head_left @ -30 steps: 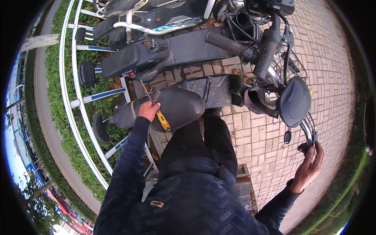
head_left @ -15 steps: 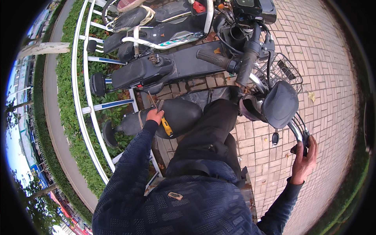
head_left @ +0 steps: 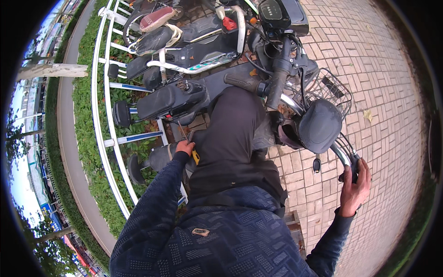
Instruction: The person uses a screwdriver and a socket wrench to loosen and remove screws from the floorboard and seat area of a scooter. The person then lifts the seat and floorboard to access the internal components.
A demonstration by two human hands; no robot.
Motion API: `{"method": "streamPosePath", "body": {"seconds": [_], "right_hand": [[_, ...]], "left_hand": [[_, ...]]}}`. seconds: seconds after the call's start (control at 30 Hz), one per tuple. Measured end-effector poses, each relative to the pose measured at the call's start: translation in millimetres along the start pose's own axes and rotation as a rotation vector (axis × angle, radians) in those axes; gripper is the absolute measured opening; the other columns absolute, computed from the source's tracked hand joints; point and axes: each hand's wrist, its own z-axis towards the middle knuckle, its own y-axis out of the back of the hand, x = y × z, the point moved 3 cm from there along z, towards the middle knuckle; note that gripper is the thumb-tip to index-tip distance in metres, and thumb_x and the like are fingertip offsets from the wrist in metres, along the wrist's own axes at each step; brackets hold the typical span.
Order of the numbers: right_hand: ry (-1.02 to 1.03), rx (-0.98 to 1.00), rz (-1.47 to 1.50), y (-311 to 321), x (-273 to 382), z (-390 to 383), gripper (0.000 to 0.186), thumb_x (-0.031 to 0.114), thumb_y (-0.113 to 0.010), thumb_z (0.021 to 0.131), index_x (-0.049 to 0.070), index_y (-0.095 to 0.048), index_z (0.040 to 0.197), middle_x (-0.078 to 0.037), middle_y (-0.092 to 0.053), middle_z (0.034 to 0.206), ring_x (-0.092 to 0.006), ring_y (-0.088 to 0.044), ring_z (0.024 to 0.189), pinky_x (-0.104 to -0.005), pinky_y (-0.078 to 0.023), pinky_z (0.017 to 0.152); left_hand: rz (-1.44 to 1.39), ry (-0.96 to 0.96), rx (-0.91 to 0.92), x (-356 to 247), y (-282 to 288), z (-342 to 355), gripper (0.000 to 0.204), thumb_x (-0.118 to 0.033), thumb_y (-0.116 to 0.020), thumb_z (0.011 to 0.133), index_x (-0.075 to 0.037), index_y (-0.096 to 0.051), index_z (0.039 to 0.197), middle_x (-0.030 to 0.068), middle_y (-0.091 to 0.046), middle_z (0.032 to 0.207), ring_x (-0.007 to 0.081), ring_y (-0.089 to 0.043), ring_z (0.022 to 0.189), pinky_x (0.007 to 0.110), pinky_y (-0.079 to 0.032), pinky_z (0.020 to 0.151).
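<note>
My left hand (head_left: 185,147) is closed around a screwdriver with a yellow handle (head_left: 196,157); its thin shaft (head_left: 182,129) sticks out past my fingers. This hand is beside the rear of a black scooter seat (head_left: 160,156), most of which my leg hides. At the right, my right hand (head_left: 355,189) rests around the black handlebar grip (head_left: 354,168), thumb on one side and fingers stretched along the other. A dark rounded cover (head_left: 320,126) sits at the front of the same scooter. My trousered leg (head_left: 235,134) is raised across the scooter's middle.
Another black scooter (head_left: 157,99) stands close alongside, its handlebar grip (head_left: 278,81) near my knee. Beyond it is a white-framed bike (head_left: 198,69). A wire basket (head_left: 346,99) is ahead. White railing (head_left: 99,115) and a hedge (head_left: 85,106) run behind, with brick paving (head_left: 383,83) to the right.
My leg has lifted and moved up and left in view, covering more of the seat and part of the screwdriver. Both hands keep their holds.
</note>
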Motion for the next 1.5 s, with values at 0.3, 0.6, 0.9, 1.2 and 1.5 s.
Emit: {"method": "streamPosePath", "body": {"seconds": [0.3, 0.6, 0.9, 1.2, 1.5], "right_hand": [[-0.088, 0.017, 0.074, 2, 8, 1, 0.051, 0.014, -0.079, 0.088, -0.002, -0.064, 0.134, -0.023, -0.066, 0.134, -0.0406, -0.064, 0.118, -0.0468, -0.052, 0.099], [-0.094, 0.014, -0.003, 1, 19, 10, 0.051, 0.019, -0.077, 0.088, -0.002, -0.065, 0.133, -0.024, -0.066, 0.134, -0.042, -0.064, 0.115, -0.0483, -0.05, 0.1], [-0.257, -0.045, 0.085, -12, 13, -4, 0.042, 0.021, -0.077, 0.094, -0.003, -0.069, 0.128, -0.022, -0.068, 0.131, -0.0285, -0.072, 0.097, -0.0384, -0.059, 0.08], [-0.166, -0.463, -0.088, -3, 67, -8, 0.025, 0.012, -0.067, 0.1, -0.005, -0.072, 0.117, -0.02, -0.073, 0.121, -0.0302, -0.072, 0.102, -0.0373, -0.058, 0.088], [0.139, 0.198, 0.489, -138, 313, 29, 0.04, 0.012, -0.081, 0.086, -0.001, -0.068, 0.122, -0.019, -0.072, 0.116, -0.0381, -0.072, 0.096, -0.0408, -0.058, 0.083]], "left_hand": [[0.299, -0.143, 0.162, 82, 4, 54, 0.039, -0.039, -0.069, 0.09, -0.003, -0.075, 0.103, 0.0269, -0.073, 0.098, 0.0462, -0.069, 0.099, 0.05, -0.053, 0.086], [0.489, -0.082, -0.021, 46, 148, 79, 0.037, -0.036, -0.067, 0.09, -0.001, -0.073, 0.098, 0.0283, -0.072, 0.096, 0.0472, -0.068, 0.098, 0.055, -0.052, 0.085], [0.409, -0.418, -0.213, -121, 252, 170, 0.031, -0.032, -0.065, 0.094, -0.002, -0.071, 0.095, 0.0274, -0.069, 0.084, 0.0495, -0.067, 0.084, 0.054, -0.052, 0.075], [-0.111, -0.951, -0.467, -307, 284, 129, 0.014, -0.014, -0.071, 0.098, 0.0, -0.067, 0.097, 0.013, -0.062, 0.069, 0.0225, -0.06, 0.06, 0.036, -0.05, 0.061], [-0.637, -0.657, 0.456, -381, 123, 170, 0.025, -0.025, -0.07, 0.098, 0.0, -0.069, 0.093, -0.0017, -0.058, 0.073, 0.0093, -0.051, 0.066, 0.03, -0.044, 0.061]]}}
